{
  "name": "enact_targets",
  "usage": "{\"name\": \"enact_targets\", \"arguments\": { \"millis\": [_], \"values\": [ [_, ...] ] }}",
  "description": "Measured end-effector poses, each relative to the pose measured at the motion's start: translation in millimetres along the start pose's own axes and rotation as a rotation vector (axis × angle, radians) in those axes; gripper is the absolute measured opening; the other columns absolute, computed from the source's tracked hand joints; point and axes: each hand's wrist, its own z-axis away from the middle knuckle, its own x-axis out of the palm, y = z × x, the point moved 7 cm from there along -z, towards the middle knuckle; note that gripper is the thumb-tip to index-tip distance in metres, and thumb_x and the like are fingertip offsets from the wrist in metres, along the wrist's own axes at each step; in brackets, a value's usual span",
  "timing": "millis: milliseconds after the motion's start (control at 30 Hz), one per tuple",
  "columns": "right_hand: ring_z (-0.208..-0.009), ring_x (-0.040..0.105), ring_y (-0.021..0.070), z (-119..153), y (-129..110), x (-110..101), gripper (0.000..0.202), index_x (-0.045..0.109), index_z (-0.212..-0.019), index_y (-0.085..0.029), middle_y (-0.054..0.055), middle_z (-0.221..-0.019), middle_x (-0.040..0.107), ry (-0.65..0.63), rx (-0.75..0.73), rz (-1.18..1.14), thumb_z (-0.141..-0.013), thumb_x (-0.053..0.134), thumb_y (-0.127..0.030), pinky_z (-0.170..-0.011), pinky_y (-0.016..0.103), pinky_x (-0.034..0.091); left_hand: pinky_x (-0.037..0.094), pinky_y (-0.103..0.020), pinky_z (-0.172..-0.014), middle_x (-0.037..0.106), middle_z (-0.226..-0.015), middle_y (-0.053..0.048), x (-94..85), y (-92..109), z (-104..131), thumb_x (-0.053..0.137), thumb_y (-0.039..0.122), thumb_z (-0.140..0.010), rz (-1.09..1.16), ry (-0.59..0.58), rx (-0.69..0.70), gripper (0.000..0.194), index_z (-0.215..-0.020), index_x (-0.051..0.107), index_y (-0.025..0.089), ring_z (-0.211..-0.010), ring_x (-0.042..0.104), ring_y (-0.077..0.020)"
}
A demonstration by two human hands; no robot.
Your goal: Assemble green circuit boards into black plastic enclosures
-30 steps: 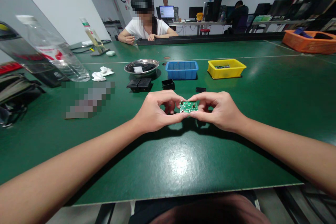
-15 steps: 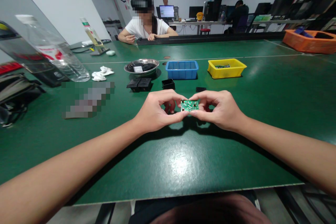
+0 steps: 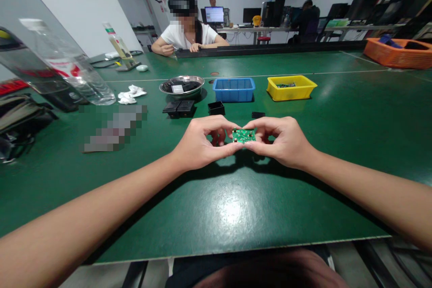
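Observation:
A small green circuit board (image 3: 243,135) with a few brass-coloured parts is held up just above the table, its flat face toward me. My left hand (image 3: 205,141) pinches its left side between thumb and fingers. On the right side, my right hand (image 3: 280,141) grips it the same way, and the thumbs nearly meet at the lower edge. Just beyond the hands lie an open black box (image 3: 216,108) and a flat black piece (image 3: 258,115). Several black casings (image 3: 178,108) sit to the left of that box.
Behind these stand a metal bowl (image 3: 182,94) of black parts, a blue bin (image 3: 234,93) and a yellow bin (image 3: 292,93) holding green boards. Bottles (image 3: 77,72) and crumpled tissue (image 3: 131,94) are at left. An orange basket (image 3: 398,56) is far right. A person (image 3: 189,31) sits opposite.

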Motion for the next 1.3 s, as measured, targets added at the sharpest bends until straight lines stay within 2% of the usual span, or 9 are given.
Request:
{"name": "enact_targets", "arguments": {
  "millis": [800, 1033, 1167, 1300],
  "values": [
    [-0.046, 0.051, 0.0073, 0.6, -2.0, -1.0, 0.028, 0.077, -0.097, -0.011, -0.003, -0.056, 0.062, -0.001, -0.004, 0.021, -0.078, 0.082, -0.031, -0.047, 0.021, 0.039, 0.045, -0.019, -0.052, 0.066, -0.075, -0.001, 0.5, -1.8, 1.5, 0.081, 0.027, -0.079, 0.042, -0.006, -0.021, 0.021, -0.095, 0.076, 0.013, -0.056, 0.054, -0.0075],
    [-0.047, 0.050, 0.0076, 0.1, 0.8, -0.2, 0.026, 0.076, -0.095, -0.012, -0.003, -0.056, 0.061, 0.010, 0.033, 0.026, -0.081, 0.079, -0.033, -0.047, 0.021, 0.036, 0.044, -0.019, -0.053, 0.065, -0.074, -0.001, 2.8, -3.5, 0.4, 0.073, 0.030, -0.086, -0.013, -0.028, -0.025, 0.020, -0.097, 0.075, 0.012, -0.056, 0.054, -0.0075],
    [-0.049, 0.051, 0.0084, 0.1, 4.6, 2.0, 0.025, 0.076, -0.091, -0.012, -0.002, -0.057, 0.062, -0.011, 0.069, 0.026, -0.084, 0.076, -0.036, -0.049, 0.021, 0.037, 0.043, -0.019, -0.054, 0.064, -0.070, 0.000, 4.9, -4.1, -1.2, 0.069, 0.033, -0.090, -0.062, -0.052, -0.007, 0.021, -0.089, 0.073, 0.013, -0.056, 0.054, -0.0082],
    [-0.052, 0.055, 0.0096, 0.1, 7.7, 5.4, 0.028, 0.077, -0.089, -0.012, 0.000, -0.061, 0.065, -0.068, 0.092, 0.025, -0.089, 0.071, -0.040, -0.051, 0.022, 0.040, 0.043, -0.019, -0.056, 0.067, -0.069, -0.002, 8.4, -8.0, -1.7, 0.064, 0.034, -0.093, -0.042, -0.090, -0.055, 0.025, -0.083, 0.072, 0.012, -0.058, 0.056, -0.0097]
  ]
}}
